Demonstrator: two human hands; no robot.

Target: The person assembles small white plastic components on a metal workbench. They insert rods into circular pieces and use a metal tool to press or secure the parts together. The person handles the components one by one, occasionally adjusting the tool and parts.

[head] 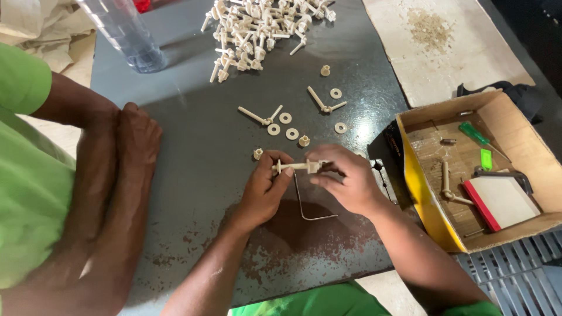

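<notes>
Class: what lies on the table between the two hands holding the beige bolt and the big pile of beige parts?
Head view: loose washers, nuts and two bolt pieces.

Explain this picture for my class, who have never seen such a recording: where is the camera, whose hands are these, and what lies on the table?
The one picture comes from a camera worn on a person's head, looking down. That person's left hand and right hand together hold a cream plastic bolt above a dark metal table. Loose washers, more bolts and a bent metal key lie nearby; a pile of parts sits further back beside a clear bottle. On the left, a co-worker's clasped hands rest on the table. On the right stands a cardboard box holding small tools.
</notes>
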